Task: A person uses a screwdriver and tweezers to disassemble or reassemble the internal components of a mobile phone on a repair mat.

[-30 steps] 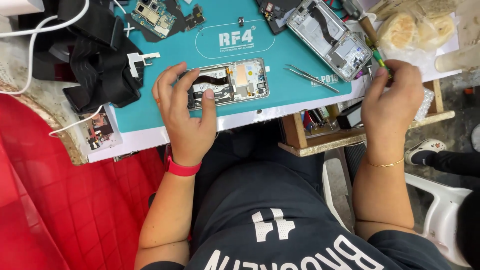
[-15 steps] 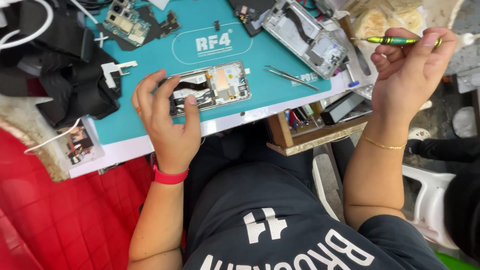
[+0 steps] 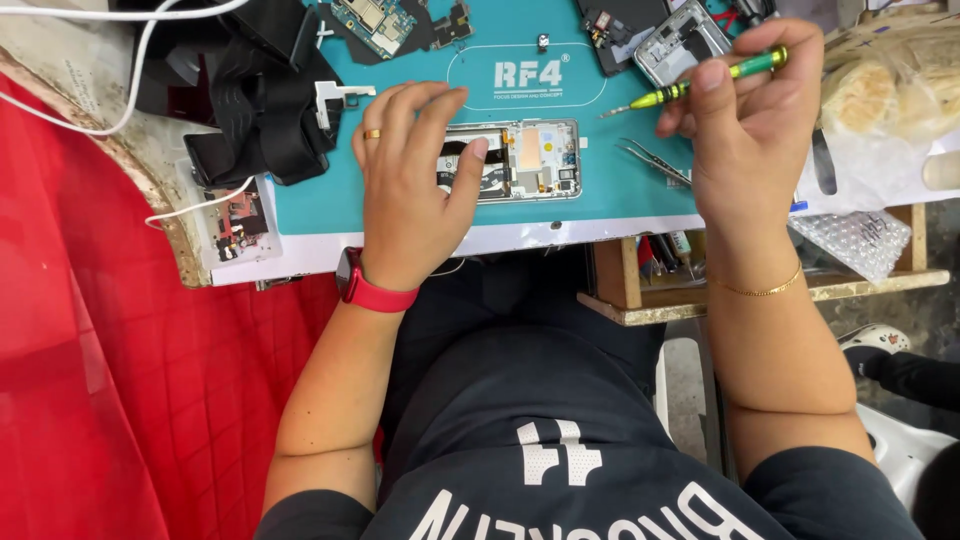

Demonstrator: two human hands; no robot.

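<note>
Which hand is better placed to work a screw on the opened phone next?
Probably the right hand: it grips the green screwdriver, tip aimed at the opened phone. The left hand lies flat on the phone, bracing it on the teal mat.

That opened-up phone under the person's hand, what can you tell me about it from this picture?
The opened phone lies flat on the teal work mat, long side running left to right, its back cover off. Inside its silvery metal frame show a pale copper-coloured patch, small dark boards, black ribbon cables and tiny connectors. The left hand presses on its left end, fingers spread over that part, thumb tip on the inner parts. The right hand holds a green screwdriver above it, not touching. Tweezers lie just to its right.
</note>
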